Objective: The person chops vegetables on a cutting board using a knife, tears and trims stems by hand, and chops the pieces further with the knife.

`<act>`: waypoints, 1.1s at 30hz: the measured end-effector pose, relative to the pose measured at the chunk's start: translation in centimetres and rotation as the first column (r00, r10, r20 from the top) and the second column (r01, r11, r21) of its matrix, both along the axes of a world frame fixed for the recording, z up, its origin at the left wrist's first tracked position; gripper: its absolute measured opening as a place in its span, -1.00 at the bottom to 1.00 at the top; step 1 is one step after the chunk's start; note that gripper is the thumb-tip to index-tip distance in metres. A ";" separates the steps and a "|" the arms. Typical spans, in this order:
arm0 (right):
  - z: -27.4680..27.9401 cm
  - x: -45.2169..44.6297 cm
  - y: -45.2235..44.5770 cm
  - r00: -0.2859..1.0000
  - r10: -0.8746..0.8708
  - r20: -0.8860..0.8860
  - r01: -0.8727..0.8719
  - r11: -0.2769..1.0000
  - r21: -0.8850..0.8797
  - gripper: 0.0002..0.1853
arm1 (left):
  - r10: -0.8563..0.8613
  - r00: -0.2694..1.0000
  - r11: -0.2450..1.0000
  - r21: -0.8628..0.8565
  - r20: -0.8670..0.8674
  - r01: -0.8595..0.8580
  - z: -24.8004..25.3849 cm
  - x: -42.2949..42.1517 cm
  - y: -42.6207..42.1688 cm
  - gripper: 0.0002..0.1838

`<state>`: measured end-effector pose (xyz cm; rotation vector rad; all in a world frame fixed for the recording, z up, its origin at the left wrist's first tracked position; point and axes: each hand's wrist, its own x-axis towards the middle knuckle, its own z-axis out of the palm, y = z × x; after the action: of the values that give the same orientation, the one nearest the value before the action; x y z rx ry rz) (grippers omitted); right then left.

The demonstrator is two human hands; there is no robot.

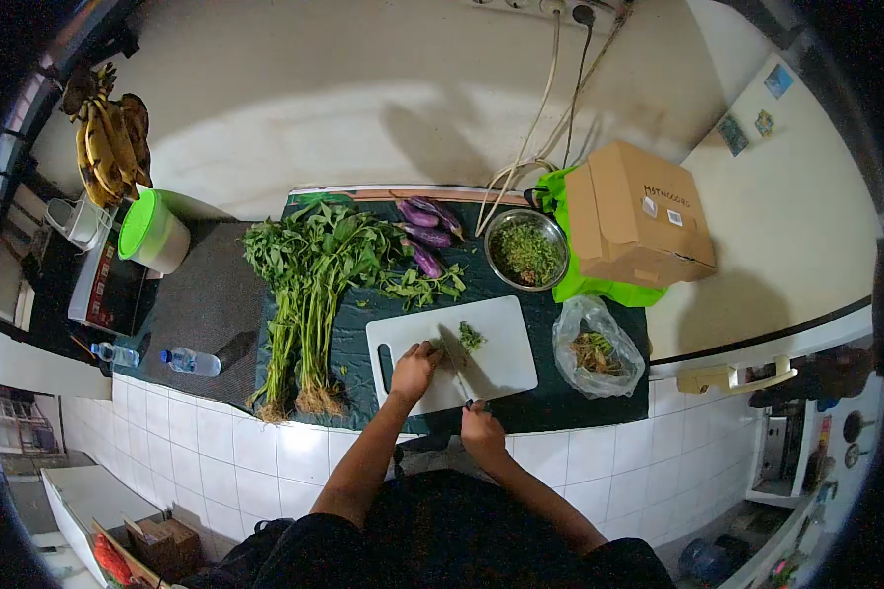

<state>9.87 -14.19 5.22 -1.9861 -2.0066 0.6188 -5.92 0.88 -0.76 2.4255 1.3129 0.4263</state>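
Note:
A white cutting board (506, 368) lies in front of me on the dark green table cover. My right hand (483, 434) is wrapped round the black handle of a knife (459, 378), whose blade points away over the board. Just left of the blade, my left hand (417, 371) is closed with curled fingers at the board. A bit of leafy greens shows by its fingertips; most of what it holds is hidden. A small pile of chopped greens (471, 337) lies beyond the blade. Right of the board, a steel bowl (562, 257) holds more chopped greens.
Long leafy bunches with roots (314, 314) lie at left, several purple eggplants (424, 236) behind. A plastic bag (599, 348) with root trimmings sits at right, near a cardboard box (638, 216). Water bottles (192, 362), a green-lidded container (157, 236) and hanging bananas (113, 147) are further left.

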 end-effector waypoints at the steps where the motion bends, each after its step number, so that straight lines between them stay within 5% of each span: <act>1: -0.2 0.0 -0.1 1.000 0.007 0.022 -0.007 1.000 0.005 -0.59 | 0.002 1.000 1.000 0.014 -0.012 -0.002 -0.2 0.0 0.0 -0.69; 4: -0.1 0.0 0.1 0.994 -0.077 -0.077 0.069 0.991 -0.111 -0.59 | -0.003 1.000 1.000 0.026 -0.018 0.004 -0.3 0.0 0.1 -0.69; 7: 0.8 0.0 0.1 1.000 0.019 -0.017 -0.019 0.999 -0.041 -0.60 | -0.012 1.000 0.999 0.042 -0.004 0.012 -0.1 0.0 0.0 -0.69; 10: -0.6 -0.3 0.4 1.000 -0.019 -0.007 0.018 0.990 -0.141 -0.63 | -0.001 1.000 0.999 0.036 -0.022 0.002 0.0 -0.1 0.1 -0.70; 12: -3.1 -0.9 1.4 0.979 -0.201 -0.026 0.191 0.960 -0.207 -0.64 | -0.001 0.999 1.000 0.014 -0.044 0.002 0.1 0.0 -0.3 -0.70; 14: -3.3 -1.3 3.2 0.978 -0.211 0.000 0.205 0.950 -0.235 -0.64 | 0.052 0.997 0.999 -0.011 0.052 -0.052 0.4 0.1 -0.1 -0.71; 19: -0.5 -1.0 5.0 0.985 -0.172 0.011 0.170 0.963 -0.209 -0.61 | 0.024 1.000 1.000 0.007 -0.007 -0.024 -0.1 -0.2 -0.2 -0.72; 24: -1.8 -1.8 4.0 0.973 -0.229 0.032 0.224 0.898 -0.378 -0.63 | 0.021 0.999 1.000 -0.018 -0.042 -0.022 0.7 -0.4 -0.1 -0.69; 31: -3.9 -1.1 5.0 0.987 -0.140 -0.077 0.123 0.973 -0.194 -0.67 | 0.004 1.000 0.999 0.036 -0.028 -0.003 0.4 -0.4 -0.3 -0.70; 33: -4.5 -1.0 5.2 0.995 -0.094 0.028 0.096 0.989 -0.111 -0.69 | 0.016 0.999 1.000 0.012 -0.050 -0.015 0.6 -0.2 -0.2 -0.71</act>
<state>8.84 -9.04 0.69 -2.1483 -1.9160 0.7041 -6.14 0.66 -0.16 2.4524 1.3545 0.3804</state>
